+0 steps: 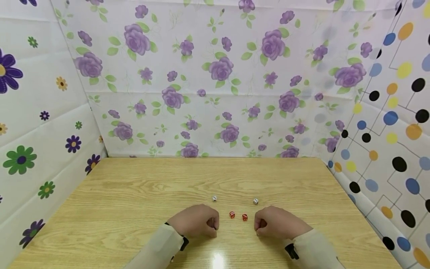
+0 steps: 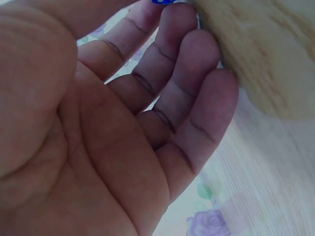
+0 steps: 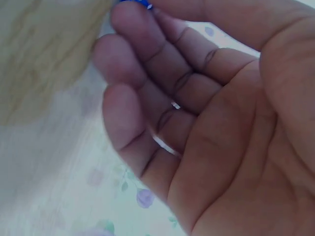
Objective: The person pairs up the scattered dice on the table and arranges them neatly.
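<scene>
My left hand [image 1: 197, 221] is over the table with its fingers curled. In the left wrist view, its fingertips pinch a small blue die [image 2: 163, 1] with white pips, cut off by the top edge. My right hand [image 1: 280, 222] mirrors it on the other side and pinches a second blue die [image 3: 139, 3], just visible at the top of the right wrist view. Both blue dice are hidden in the head view. Between the hands lie two red dice, a left one [image 1: 232, 215] and a right one [image 1: 244, 217].
Farther back on the wooden table [image 1: 141, 190] lie two white dice, one on the left [image 1: 214, 198] and one on the right [image 1: 255, 201]. A flowered cloth [image 1: 201, 123] hangs behind the table, with patterned cloths along both sides.
</scene>
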Motion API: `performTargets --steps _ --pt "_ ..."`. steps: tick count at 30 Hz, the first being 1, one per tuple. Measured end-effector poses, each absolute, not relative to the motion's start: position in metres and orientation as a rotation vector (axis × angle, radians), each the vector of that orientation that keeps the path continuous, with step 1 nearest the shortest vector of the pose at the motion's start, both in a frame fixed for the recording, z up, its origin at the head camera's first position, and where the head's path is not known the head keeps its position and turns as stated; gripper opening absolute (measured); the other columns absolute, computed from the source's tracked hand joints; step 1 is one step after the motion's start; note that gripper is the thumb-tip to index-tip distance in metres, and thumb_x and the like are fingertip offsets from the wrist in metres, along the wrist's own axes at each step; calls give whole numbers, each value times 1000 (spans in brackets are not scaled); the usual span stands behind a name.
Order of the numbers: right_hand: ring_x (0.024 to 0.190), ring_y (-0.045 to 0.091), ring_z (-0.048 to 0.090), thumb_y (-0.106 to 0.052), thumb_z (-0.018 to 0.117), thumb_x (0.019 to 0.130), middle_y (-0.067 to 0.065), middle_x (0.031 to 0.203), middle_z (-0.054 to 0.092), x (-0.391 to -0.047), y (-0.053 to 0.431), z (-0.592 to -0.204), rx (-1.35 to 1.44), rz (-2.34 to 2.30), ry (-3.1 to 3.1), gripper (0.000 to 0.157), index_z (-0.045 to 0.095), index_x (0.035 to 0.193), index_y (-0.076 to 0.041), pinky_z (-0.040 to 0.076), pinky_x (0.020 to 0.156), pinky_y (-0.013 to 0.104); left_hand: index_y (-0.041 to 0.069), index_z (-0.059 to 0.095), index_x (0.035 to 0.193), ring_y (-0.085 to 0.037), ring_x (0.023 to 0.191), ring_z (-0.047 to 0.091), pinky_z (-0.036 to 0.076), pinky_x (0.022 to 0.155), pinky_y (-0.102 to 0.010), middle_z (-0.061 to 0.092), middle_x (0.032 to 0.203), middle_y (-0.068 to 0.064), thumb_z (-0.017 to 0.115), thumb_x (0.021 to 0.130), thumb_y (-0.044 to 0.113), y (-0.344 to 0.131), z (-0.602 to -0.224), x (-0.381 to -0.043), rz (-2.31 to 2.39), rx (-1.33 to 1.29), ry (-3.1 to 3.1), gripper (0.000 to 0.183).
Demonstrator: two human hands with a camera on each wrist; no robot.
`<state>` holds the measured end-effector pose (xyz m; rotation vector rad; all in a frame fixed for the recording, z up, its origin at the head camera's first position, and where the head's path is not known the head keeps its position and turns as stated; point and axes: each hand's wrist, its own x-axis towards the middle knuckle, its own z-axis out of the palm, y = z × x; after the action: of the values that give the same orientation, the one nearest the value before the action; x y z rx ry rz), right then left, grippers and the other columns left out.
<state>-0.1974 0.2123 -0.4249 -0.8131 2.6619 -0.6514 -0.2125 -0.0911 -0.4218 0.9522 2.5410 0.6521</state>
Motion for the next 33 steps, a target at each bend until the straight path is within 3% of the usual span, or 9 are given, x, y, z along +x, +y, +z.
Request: performTargets --steps 21,33 --pt "71 0 55 -19 75 95 -20 84 64 -199 208 -425 -851 -639 2661 10 75 90 -27 49 68 27 25 68 89 -2 69 54 49 69 -24 61 78 14 83 87 19 -96 -419 -211 677 922 2530 16" --pt "71 -1 54 -20 77 94 -21 81 60 -200 210 -423 -888 -606 2676 12 71 88 -28 49 67 26 25 68 86 -1 71 58 50 69 -23 63 81 17 81 88 16 -99 -417 -213 652 935 2535 16"
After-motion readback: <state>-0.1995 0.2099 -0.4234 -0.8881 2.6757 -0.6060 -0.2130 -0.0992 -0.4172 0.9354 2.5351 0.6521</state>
